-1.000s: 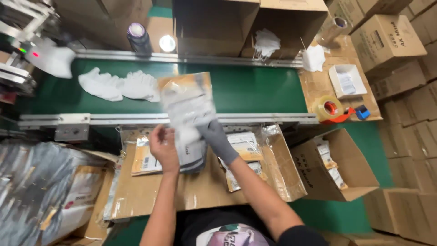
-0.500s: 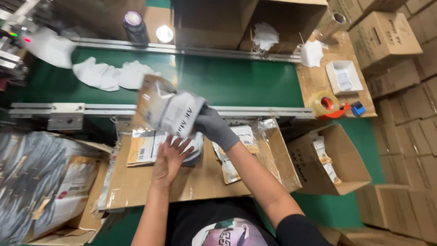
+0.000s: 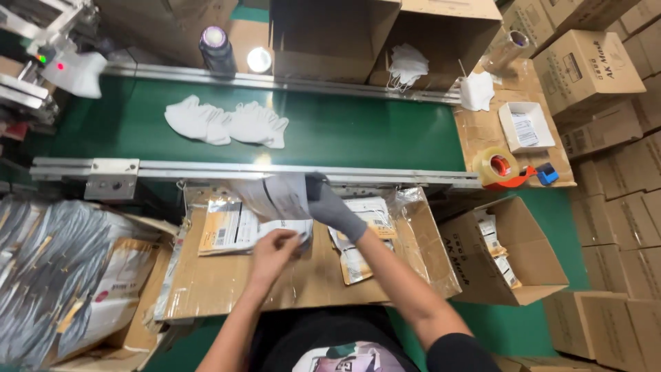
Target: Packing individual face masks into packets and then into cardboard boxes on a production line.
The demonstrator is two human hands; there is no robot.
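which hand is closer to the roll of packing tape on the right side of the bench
The right hand, in a grey glove, is nearer. It grips a pouch at the belt's edge, well left of the tape roll. The bare left hand sits lower and farther left, on the cardboard.

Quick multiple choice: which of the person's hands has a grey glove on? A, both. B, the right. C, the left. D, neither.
B: the right hand wears a grey glove and grips the flat packet, while the left hand below it is bare.
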